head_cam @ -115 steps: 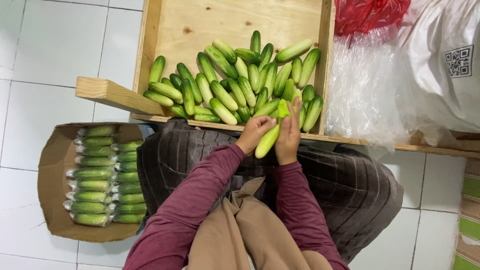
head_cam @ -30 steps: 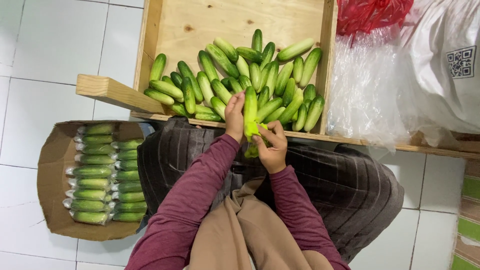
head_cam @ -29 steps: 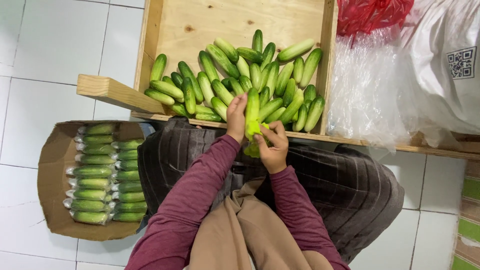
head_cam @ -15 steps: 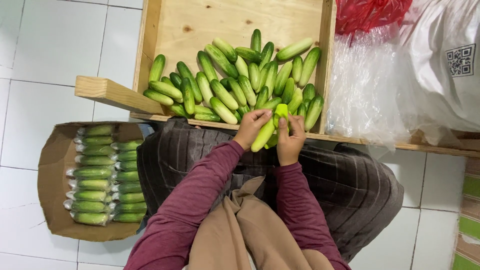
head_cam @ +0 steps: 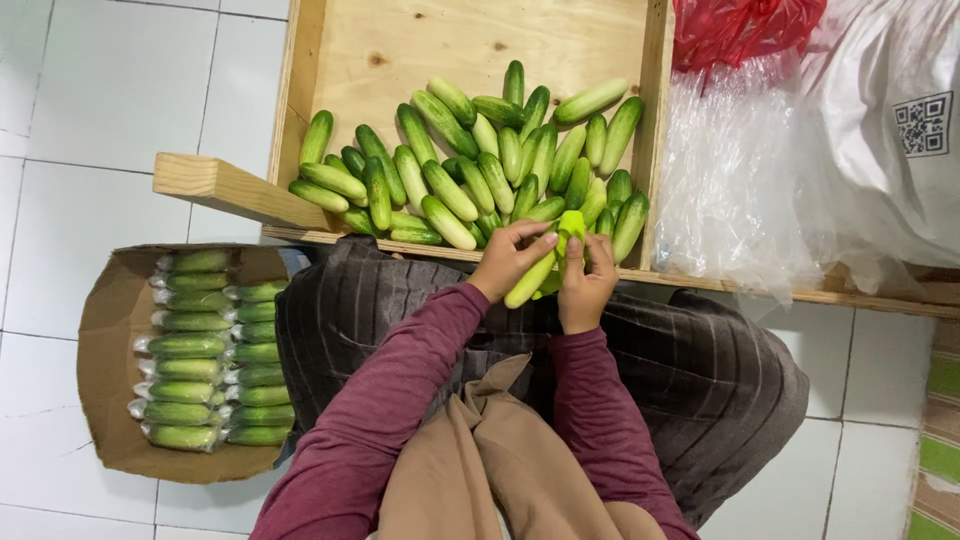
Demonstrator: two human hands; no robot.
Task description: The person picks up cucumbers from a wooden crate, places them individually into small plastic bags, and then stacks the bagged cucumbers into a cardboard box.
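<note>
A seated person's left hand (head_cam: 508,258) and right hand (head_cam: 585,285) meet over the lap at the front edge of a shallow wooden tray (head_cam: 300,95), both closed around a single pale green cucumber (head_cam: 530,281) that lies slanted between them. The left grip is clamped on the cucumber's upper half, fingers curled over it; the right grip is pinched on a small bright yellow-green piece (head_cam: 570,222) at the cucumber's top end, which may be a band, a sticker or a scrap of wrap, too small to tell. Just beyond the hands, a heap of loose cucumbers (head_cam: 470,170) fills the near part of the tray. On the tiled floor to the person's left sits an open cardboard box (head_cam: 105,350) with two neat rows of cucumbers wrapped in clear film (head_cam: 205,350). Clear plastic bags (head_cam: 740,180) and a red bag (head_cam: 740,30) lie to the right of the tray. The work appears to be at the preparing stage, one cucumber being handled before packing; the box looks nearly full. The next move would likely call for a steady left hold while the right fingers finish at the tip.
</note>
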